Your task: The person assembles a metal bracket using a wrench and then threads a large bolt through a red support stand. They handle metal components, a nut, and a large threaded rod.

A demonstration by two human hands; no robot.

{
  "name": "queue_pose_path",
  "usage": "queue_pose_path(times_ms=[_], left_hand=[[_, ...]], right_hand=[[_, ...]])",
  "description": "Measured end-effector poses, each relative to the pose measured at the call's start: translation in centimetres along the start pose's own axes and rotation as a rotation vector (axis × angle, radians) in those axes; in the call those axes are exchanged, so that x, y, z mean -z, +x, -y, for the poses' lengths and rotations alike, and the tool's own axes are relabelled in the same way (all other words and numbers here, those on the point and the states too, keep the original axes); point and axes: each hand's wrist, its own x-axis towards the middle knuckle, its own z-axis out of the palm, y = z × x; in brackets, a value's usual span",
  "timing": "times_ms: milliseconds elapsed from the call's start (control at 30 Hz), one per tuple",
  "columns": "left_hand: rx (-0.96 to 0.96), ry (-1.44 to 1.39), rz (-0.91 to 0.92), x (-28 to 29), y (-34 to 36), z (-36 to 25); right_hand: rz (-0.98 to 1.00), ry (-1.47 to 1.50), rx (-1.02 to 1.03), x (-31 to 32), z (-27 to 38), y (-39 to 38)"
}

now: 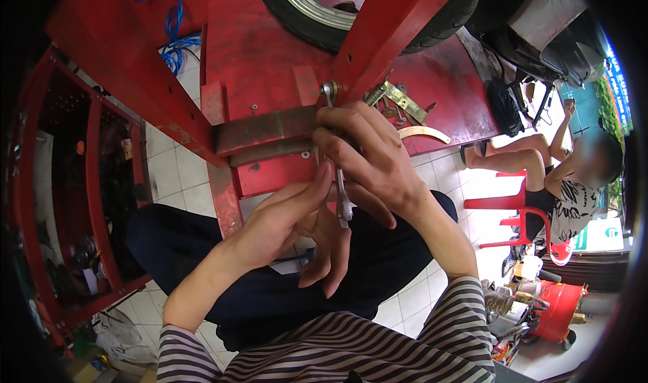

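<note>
A silver combination wrench runs lengthwise in front of me. Its far ring end sits at a bolt where a slanted red steel post meets a red crossbar. My right hand curls its fingers over the middle of the shaft. From the left comes my left hand, palm towards the wrench, its thumb by the shaft and its other fingers loosely apart below. The wrench's near open jaw sticks out between both hands. How firmly the ring seats on the bolt is partly hidden.
A wheel with a black tyre stands on the red platform. Brass-coloured metal brackets lie right of the post. A red shelf rack is at left, a blue hose beyond. Someone sits on a red chair at right.
</note>
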Motion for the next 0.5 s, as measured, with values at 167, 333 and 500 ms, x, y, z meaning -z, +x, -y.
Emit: queue_pose_path(times_ms=[167,333,500], left_hand=[[-0.314,0.861,-0.522,-0.5,0.0,-2.4],[-0.568,0.809,-0.673,0.9,1.7,-2.1],[-0.667,1.245,-0.643,1.4,3.1,-2.1]], right_hand=[[-0.025,-0.061,-0.013,-0.9,0.5,0.4],[-0.062,-0.052,-0.114,-0.8,1.3,1.4],[-0.171,-0.042,-0.144,-1.4,1.2,0.8]])
